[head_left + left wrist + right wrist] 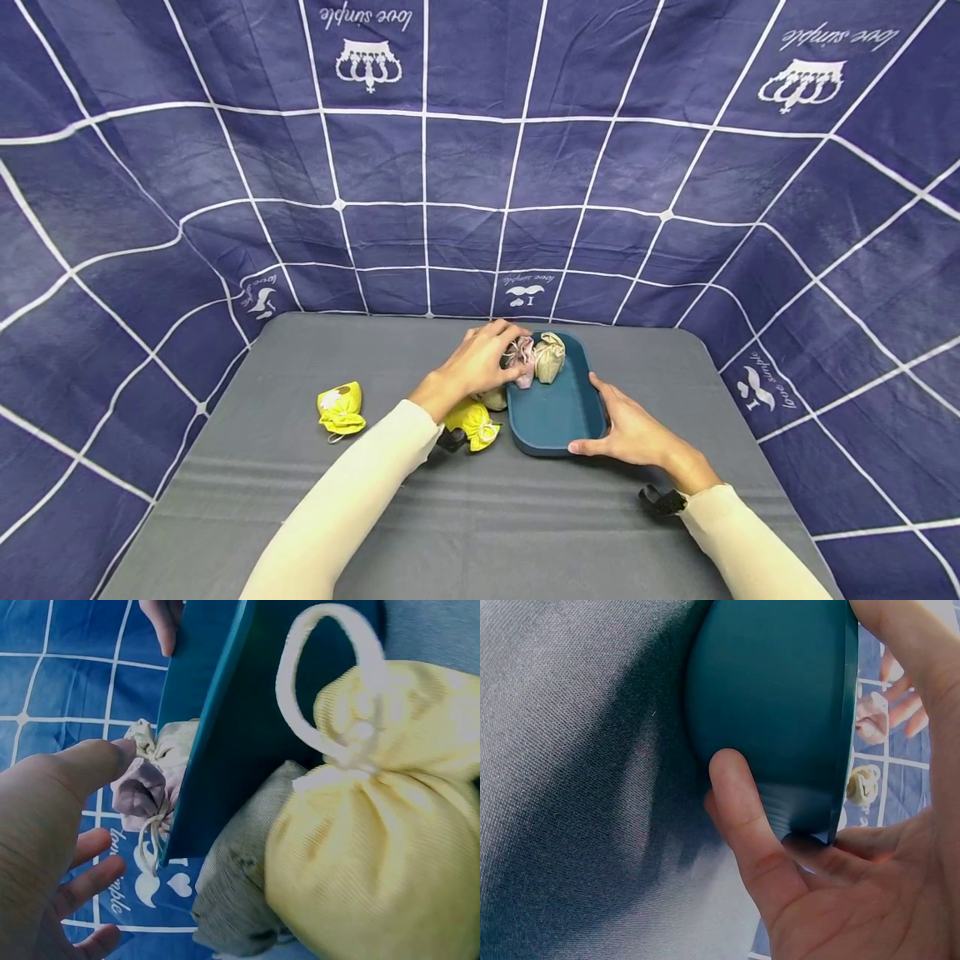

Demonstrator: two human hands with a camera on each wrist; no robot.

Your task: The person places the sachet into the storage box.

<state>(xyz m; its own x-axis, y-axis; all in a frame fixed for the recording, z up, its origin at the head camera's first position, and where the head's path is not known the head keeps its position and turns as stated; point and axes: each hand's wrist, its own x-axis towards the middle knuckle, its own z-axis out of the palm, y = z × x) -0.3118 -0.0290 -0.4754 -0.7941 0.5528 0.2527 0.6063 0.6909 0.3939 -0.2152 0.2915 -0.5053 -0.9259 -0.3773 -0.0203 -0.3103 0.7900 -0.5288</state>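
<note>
A blue-green tray [551, 421] stands on the grey table, and my right hand [637, 429] holds it by its right side and near corner. In the right wrist view, fingers [739, 802] press on its outer wall. My left hand [483, 358] is over the tray's far left end, beside a pink drawstring pouch [522, 362]. In the left wrist view its thumb lies by the pink pouch [146, 795], with the other fingers spread apart from it. A beige pouch [550, 358] sits in the tray next to the pink one.
Left of the tray are a yellow pouch [476, 425] and a grey-beige pouch [244, 870], partly hidden by my left arm. Another yellow pouch [341, 408] lies farther left on the table [480, 533]. A blue checked cloth [465, 158] hangs around the back and sides.
</note>
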